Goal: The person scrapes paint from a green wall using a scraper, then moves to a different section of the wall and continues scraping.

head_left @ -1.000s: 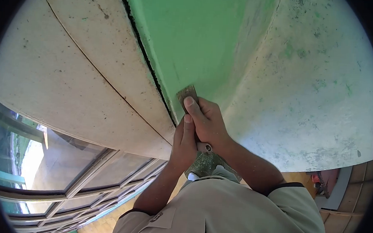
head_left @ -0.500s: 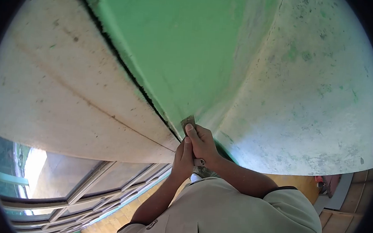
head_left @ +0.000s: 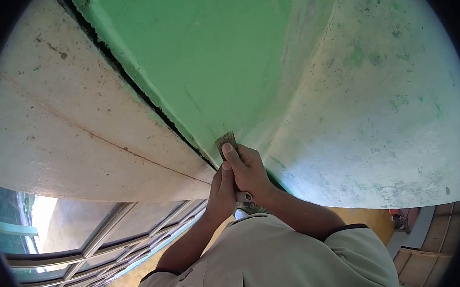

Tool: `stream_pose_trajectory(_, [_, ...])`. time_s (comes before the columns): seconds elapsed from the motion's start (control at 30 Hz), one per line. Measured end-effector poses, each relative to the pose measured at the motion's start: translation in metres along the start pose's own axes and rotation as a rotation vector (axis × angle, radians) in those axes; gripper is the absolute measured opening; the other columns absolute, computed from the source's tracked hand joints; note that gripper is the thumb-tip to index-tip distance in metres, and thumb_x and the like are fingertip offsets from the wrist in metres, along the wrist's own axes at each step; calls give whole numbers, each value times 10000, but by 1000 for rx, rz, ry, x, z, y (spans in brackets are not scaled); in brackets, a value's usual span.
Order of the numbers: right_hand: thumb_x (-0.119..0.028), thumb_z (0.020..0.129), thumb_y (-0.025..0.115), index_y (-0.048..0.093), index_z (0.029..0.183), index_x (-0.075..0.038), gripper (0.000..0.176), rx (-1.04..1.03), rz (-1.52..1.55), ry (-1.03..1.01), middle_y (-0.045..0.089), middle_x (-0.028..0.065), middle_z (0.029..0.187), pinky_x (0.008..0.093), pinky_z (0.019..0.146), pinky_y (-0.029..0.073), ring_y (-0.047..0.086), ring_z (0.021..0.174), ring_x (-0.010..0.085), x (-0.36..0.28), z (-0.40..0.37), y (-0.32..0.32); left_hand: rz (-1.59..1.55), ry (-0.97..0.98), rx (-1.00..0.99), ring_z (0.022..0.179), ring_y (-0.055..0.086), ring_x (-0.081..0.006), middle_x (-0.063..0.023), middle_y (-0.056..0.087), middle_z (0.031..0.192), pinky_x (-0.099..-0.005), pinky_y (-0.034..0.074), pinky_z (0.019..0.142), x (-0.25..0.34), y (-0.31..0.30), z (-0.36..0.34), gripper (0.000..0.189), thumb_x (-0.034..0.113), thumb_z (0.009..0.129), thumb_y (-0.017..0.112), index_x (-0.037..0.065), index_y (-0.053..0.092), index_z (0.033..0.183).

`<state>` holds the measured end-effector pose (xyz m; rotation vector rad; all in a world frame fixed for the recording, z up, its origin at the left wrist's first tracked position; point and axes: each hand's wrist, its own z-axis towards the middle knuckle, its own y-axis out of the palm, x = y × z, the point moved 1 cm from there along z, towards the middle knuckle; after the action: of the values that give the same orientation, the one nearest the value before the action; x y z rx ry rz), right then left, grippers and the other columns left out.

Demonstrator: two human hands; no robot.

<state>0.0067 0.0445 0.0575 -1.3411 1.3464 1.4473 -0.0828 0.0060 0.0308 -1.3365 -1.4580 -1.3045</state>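
The flat scraper (head_left: 226, 141) is in the middle, its tip on the green surface (head_left: 204, 52). The right hand (head_left: 247, 168) and left hand (head_left: 222, 188) pinch it tight. Green spreads wide toward twelve o'clock. A black gap (head_left: 133, 84) runs toward ten o'clock. The scraper sits lower in view than one second ago. The shirt mark (head_left: 185, 275) is too small to read.

Bldg interior or porch, exact type unclear. Ref = green wall (head_left: 194, 46): worn off-white wall (head_left: 378, 126) adj. on R; framed windows (head_left: 149, 217) lower L of it, w/ greenery (head_left: 5, 206) in glass; yellowish floor (head_left: 367, 223) below, approx. tile-like.
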Motion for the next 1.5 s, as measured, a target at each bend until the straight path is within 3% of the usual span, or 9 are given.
stream_pose_trajectory(0.1, [-336,954,489,482,694,-67,374,-3,-8,-15,410,-61,620,223,494,312,339,578,34,-2,-1,0,50,-8,10,856,545,-145,-102,573,935,-271,451,750,6,3,-1,502,376,1009,220,-37,493,1090])
stream_pose_trajectory(0.17, [-337,954,490,483,693,-67,375,-6,-12,-13,409,-61,620,224,492,311,339,579,34,1,0,-2,97,62,61,589,541,-84,-42,567,713,-215,424,488,3,5,0,610,496,981,198,-11,538,991])
stream_pose_trajectory(0.3, [-353,935,503,512,672,-16,428,-44,44,-41,457,-14,591,267,500,345,392,563,78,-12,5,-3,131,133,62,594,545,-88,-53,576,725,-219,420,488,20,8,-3,609,490,981,202,-20,534,991])
stream_pose_trajectory(0.37, [-354,934,505,511,670,-13,431,-21,17,-70,459,-12,590,266,500,346,392,561,78,-4,3,-7,90,-6,12,830,546,-144,-102,581,903,-276,453,719,24,9,-5,525,405,1002,241,-42,507,1069])
stream_pose_trajectory(0.53, [-323,951,492,492,682,-54,381,53,-183,-82,425,-53,621,233,496,322,360,584,43,31,-15,-9,318,265,97,831,543,-143,-100,590,918,-281,443,722,-29,4,-16,527,397,1004,243,-40,534,1032])
stream_pose_trajectory(0.63, [-327,951,494,495,681,-52,385,44,-61,21,430,-49,618,233,499,323,362,586,45,41,-15,-2,26,-35,91,831,545,-144,-108,590,911,-272,444,724,-36,-3,-18,507,383,1005,246,-37,523,1065])
stream_pose_trajectory(1.27, [-338,941,504,515,687,-34,396,44,43,-22,487,-17,607,240,507,357,421,568,61,3,-2,8,150,58,-9,761,544,-154,-91,574,847,-285,450,681,22,-5,-6,485,383,1001,259,-33,507,1025])
stream_pose_trajectory(1.4, [-352,959,480,509,729,-58,374,5,-37,-258,434,-76,654,206,503,321,367,617,15,-47,9,18,243,344,61,700,528,-106,-54,578,792,-251,428,597,68,2,-3,572,434,998,205,-30,539,982])
stream_pose_trajectory(1.5, [-345,960,479,508,732,-48,375,-92,66,-134,428,-77,653,208,499,316,358,617,20,-76,3,17,236,313,35,674,524,-100,-43,575,761,-250,420,578,77,7,-4,578,447,994,215,-24,544,938])
